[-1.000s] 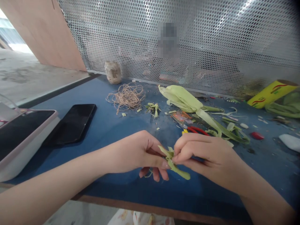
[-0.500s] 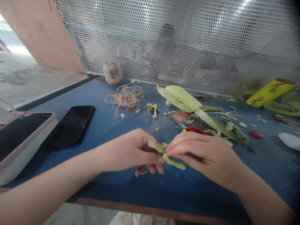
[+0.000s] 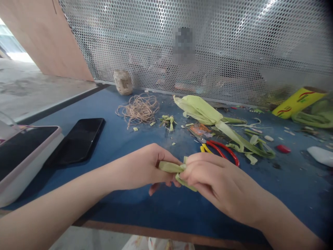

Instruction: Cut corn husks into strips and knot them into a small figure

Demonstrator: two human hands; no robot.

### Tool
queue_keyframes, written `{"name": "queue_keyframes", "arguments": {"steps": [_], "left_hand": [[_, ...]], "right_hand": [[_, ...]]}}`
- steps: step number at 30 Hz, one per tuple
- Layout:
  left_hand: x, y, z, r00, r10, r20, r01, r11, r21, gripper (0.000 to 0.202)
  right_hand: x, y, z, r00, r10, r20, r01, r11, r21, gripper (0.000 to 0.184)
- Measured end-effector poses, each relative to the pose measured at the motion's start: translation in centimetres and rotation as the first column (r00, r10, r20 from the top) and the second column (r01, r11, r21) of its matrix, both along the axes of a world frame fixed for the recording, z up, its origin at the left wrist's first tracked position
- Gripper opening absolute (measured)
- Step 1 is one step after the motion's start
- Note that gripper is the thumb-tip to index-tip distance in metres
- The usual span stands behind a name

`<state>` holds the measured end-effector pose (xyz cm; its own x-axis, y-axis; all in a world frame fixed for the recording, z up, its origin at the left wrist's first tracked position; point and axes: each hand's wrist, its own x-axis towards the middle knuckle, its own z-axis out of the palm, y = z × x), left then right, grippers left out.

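Both my hands meet over the near middle of the blue table point(image 3: 125, 139). My left hand point(image 3: 144, 168) is closed, pinching one end of a small folded green leaf strip point(image 3: 170, 167). My right hand point(image 3: 215, 182) is closed over the strip's other end, fingers curled down and covering most of it. Just behind my right hand lie red-handled scissors point(image 3: 225, 149) with yellow tips.
A black phone point(image 3: 78, 139) and a white-edged device point(image 3: 23, 152) lie at the left. A tangle of tan string point(image 3: 139, 109), a large green leaf bundle point(image 3: 205, 111), leaf scraps, a yellow roll point(image 3: 296, 102) and a perforated metal screen point(image 3: 208, 52) are behind.
My hands shifted slightly left and closer together. My right hand has rolled over the strip and now hides most of it; the scissors behind have come into view.
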<state>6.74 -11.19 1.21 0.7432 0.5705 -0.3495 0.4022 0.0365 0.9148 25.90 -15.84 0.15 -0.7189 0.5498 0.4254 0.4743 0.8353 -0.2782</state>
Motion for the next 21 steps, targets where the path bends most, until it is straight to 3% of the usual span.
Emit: {"name": "queue_keyframes", "arguments": {"steps": [4, 11, 16, 19, 21], "left_hand": [[-0.04, 0.21, -0.29, 1.0, 0.005, 0.017, -0.005, 1.0, 0.02, 0.019], [0.22, 0.48, -0.66, 0.999, 0.029, 0.043, -0.028, 0.999, -0.044, 0.021], [0.07, 0.4, -0.46, 1.0, -0.008, 0.016, 0.008, 1.0, 0.006, 0.012], [-0.11, 0.47, -0.56, 1.0, -0.031, -0.004, 0.031, 0.998, 0.059, 0.014], [-0.23, 0.56, -0.78, 1.0, -0.013, 0.003, 0.013, 0.996, 0.084, 0.027]], "right_hand": [[-0.06, 0.16, -0.21, 0.999, -0.034, 0.013, 0.031, 0.989, 0.147, 0.016], [0.19, 0.28, 0.06, 0.999, -0.015, 0.047, 0.01, 0.995, 0.104, 0.019], [0.3, 0.68, -0.19, 0.999, -0.011, -0.03, 0.011, 1.0, 0.002, 0.013], [0.0, 0.71, -0.47, 0.998, -0.025, -0.058, 0.027, 0.999, 0.037, 0.012], [-0.25, 0.65, -0.6, 0.998, -0.016, -0.058, 0.022, 0.993, 0.115, 0.015]]}}
